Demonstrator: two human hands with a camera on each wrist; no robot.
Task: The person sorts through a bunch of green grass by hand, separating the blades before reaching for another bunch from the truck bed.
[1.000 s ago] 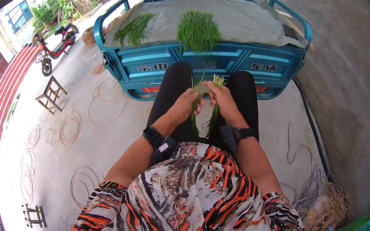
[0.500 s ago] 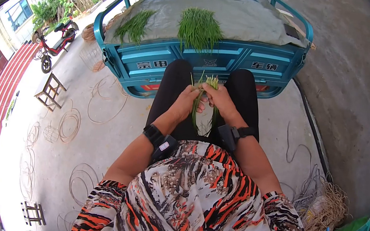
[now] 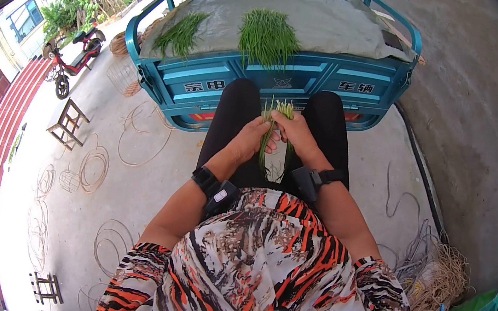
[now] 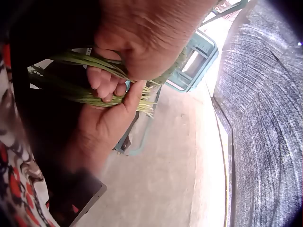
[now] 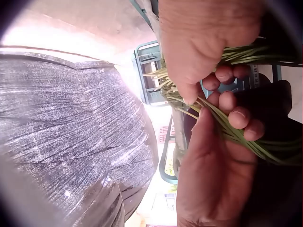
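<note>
Above the lap, my left hand [image 3: 251, 138] and right hand [image 3: 300, 136] meet at the fingertips. The right hand grips a bunch of green chives [image 3: 285, 108], its pale cut ends gathered past the thumb and forefinger. Held in the left hand is a thinner bunch of chives [image 5: 232, 127], leaves trailing across the palm toward the body. In the right wrist view, the right thumb and forefinger pinch at the pale stems beside the left thumb [image 5: 202, 124]. Two piles of chives, a larger one [image 3: 270, 39] and a smaller one [image 3: 181, 34], lie on the grey sheet.
Just beyond the knees stands a teal cargo tricycle bed [image 3: 247, 79], covered by a grey sheet [image 3: 337, 25]. Coiled cords [image 3: 94, 169] and a small wooden stool [image 3: 69, 124] are on the floor at left. A tangle of straw-coloured strands [image 3: 445, 275] sits at right.
My hands have drawn together, the right fingertips now at the left hand's stems. A stalk that stuck out left of the left thumb has shifted inward. The piles stay put.
</note>
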